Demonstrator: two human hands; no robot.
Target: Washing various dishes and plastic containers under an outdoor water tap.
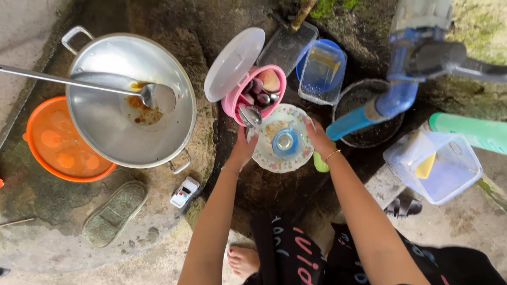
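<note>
Between our two hands, we hold a flowered plate over the dark wet ground. Our left hand and right hand curl fingers around its opposite rims. On it stands a small blue cup, just below the pink container.

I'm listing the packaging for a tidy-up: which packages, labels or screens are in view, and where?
Green bottle: right edge, lying on its side, pale green with a darker cap end.
Small white box: on the concrete below the big metal pan, white with blue and red print.
No screens or signs.
</note>
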